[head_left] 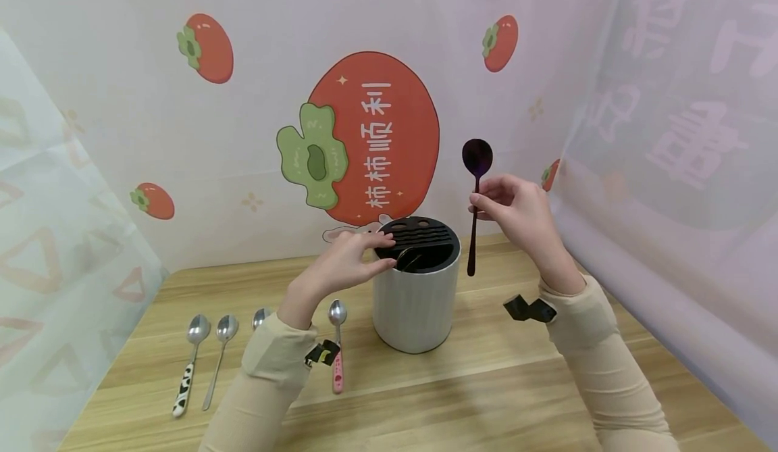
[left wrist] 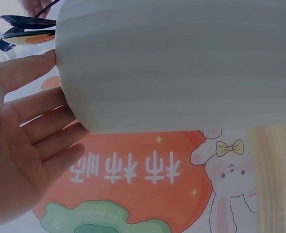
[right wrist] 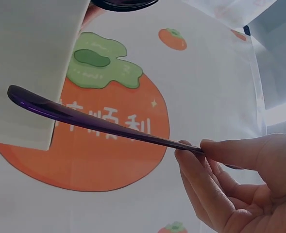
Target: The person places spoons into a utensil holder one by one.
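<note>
My right hand (head_left: 516,212) pinches a dark purple spoon (head_left: 477,158) by its handle, between thumb and fingers. The spoon hangs upright in the air, bowl up, to the right of a pale utensil holder (head_left: 415,310) with a black slotted lid. In the right wrist view, the spoon's purple bowl (right wrist: 41,104) passes in front of the holder. My left hand (head_left: 340,259) touches the holder's left rim with extended fingers, thumb apart from them. Dark spoons (left wrist: 28,22) stick out of the holder's opening in the left wrist view; their handles are hidden inside.
On the wooden table (head_left: 486,398), left of the holder, lie a spoon with a cow-print handle (head_left: 184,391), a plain silver spoon (head_left: 226,330), a spoon partly behind my left sleeve (head_left: 260,317) and a pink-handled spoon (head_left: 337,313). A persimmon-print cloth (head_left: 255,134) hangs behind.
</note>
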A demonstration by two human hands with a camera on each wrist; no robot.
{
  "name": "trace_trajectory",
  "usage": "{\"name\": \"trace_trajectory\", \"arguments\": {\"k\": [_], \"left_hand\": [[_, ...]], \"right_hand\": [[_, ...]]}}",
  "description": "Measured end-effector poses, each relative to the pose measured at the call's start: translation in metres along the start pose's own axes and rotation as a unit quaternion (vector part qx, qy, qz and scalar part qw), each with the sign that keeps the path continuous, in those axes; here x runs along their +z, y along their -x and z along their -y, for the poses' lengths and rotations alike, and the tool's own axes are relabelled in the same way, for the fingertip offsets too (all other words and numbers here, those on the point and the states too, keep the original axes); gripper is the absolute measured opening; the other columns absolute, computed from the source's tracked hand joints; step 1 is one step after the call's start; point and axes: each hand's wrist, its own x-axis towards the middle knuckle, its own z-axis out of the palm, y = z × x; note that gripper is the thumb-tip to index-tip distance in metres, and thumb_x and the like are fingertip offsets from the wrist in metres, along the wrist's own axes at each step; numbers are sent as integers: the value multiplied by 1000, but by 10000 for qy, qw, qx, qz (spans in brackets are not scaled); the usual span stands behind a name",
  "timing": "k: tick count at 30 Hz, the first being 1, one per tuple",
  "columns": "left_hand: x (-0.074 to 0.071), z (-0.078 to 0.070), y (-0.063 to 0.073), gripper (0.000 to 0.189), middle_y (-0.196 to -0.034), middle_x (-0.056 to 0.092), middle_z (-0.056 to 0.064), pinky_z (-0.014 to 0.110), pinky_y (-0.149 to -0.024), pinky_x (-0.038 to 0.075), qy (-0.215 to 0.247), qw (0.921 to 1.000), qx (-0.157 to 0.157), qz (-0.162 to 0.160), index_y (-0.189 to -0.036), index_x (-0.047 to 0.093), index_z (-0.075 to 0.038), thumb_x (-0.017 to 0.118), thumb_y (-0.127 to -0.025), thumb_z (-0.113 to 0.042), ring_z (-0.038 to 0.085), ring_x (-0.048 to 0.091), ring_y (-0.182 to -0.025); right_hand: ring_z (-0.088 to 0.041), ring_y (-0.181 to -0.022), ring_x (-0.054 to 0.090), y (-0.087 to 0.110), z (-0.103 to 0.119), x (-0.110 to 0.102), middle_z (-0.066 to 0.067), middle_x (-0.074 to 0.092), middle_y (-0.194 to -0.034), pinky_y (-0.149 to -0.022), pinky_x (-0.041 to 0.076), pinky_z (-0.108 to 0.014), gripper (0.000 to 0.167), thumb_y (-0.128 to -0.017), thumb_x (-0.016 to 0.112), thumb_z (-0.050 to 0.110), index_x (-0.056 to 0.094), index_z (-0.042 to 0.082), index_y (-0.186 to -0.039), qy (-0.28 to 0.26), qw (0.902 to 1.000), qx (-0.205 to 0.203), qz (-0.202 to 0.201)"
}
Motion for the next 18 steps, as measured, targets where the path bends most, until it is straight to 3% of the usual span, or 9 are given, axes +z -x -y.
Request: {"name": "trace_trajectory", "arguments": {"k": [5,14,18], "left_hand": [[0,0,0,40,-129,61,4,28,-76,46,-2,10000,20,-5,-120,66,-10,66,-88,-33,16,62,-78],[-1,0,-2,38,-129,61,2,28,-75,46,-129,9999,-40,34,-120,66,-11,66,-88,-33,6,54,-62],[0,1,-2,38,-129,62,1,29,-77,46,-133,9999,-54,45,-120,66,-11,66,-88,-33,7,56,-65]], "right_hand": [[-5,-66,68,-6,3,2,-14,71,-86,-64,55,-21,18,-86,69,16,65,0,-95,-44,9999,-65,-109],[-3,-67,68,-15,9,8,-14,71,-87,-64,55,-22,19,-86,69,14,64,0,-96,-225,9995,-197,-139],[-4,-67,68,-18,10,11,-14,71,-88,-64,55,-22,19,-86,69,16,64,1,-97,-186,9996,-185,-140]]}}
